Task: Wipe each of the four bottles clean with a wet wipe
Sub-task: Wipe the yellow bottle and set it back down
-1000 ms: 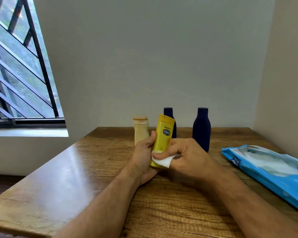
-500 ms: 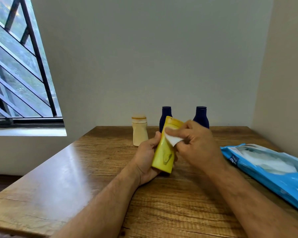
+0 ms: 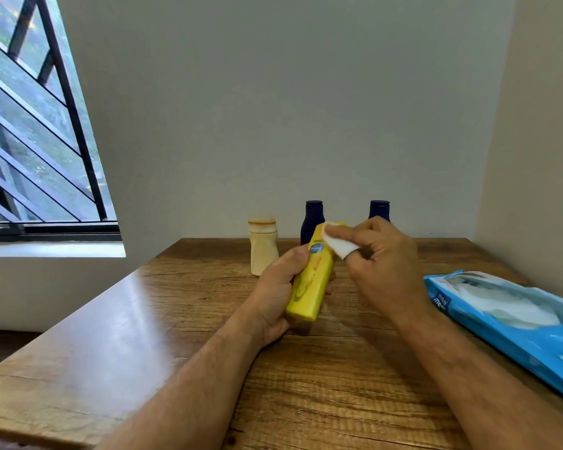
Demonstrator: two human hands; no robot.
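Yellow bottle (image 3: 311,280) tilted above the desk (image 3: 163,323), held round its lower body in the left hand (image 3: 275,293) grip. Folded white wet wipe (image 3: 340,244) pinched in the right hand (image 3: 384,264) grip, pressed against the bottle's top end. Behind, upright on the desk: cream bottle (image 3: 262,250), left navy bottle (image 3: 312,219), right navy bottle (image 3: 379,209) partly hidden by the right hand. Blue wipes pack (image 3: 514,323) lying at the desk's right edge. Judged mid-task: yellow bottle being wiped; cannot tell whether the other three are already done.

Yellow bottle (image 3: 309,280) and wipe (image 3: 338,243) in hands
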